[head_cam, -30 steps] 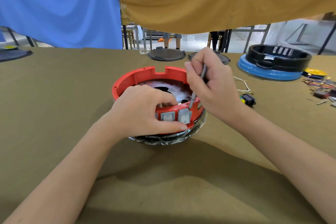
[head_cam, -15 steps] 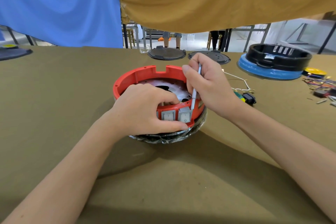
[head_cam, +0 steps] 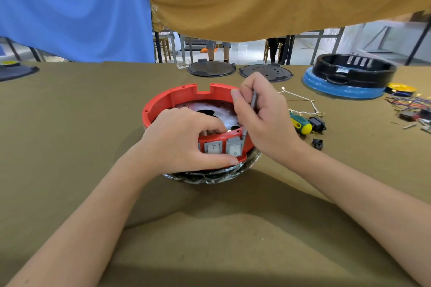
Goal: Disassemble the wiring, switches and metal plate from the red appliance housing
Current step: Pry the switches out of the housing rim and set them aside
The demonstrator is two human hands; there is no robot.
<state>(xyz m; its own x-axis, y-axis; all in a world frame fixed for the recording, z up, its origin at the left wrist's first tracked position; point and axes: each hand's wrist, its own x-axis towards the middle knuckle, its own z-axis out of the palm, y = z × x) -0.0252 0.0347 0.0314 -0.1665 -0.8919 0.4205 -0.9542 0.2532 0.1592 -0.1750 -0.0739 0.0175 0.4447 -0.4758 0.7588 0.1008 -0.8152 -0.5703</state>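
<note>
Round red plastic appliance housing (head_cam: pixel 177 98) sits mid-table (head_cam: pixel 70 123), open side up, on a crinkled dark base. Two grey rocker switches (head_cam: pixel 224 148) face me in its near wall, side by side.

My left hand (head_cam: pixel 184 140) grips that near wall: thumb along the lower edge under the switches, fingers (head_cam: pixel 210 123) curled over the rim to the inside. My right hand (head_cam: pixel 263 119) is closed round a slim grey metal pry tool (head_cam: pixel 253 102).

The tool's long axis runs nearly upright, top leaning slightly away to the right. Its tip meets the right edge of the right-hand switch at the rim. So the switch lies directly below my right fingers, and the right hand is nearer to it.

Shiny metal plate (head_cam: pixel 224 114) lies inside, beyond my left fingers.

Judgement: next move levers this switch outward, toward me.
</note>
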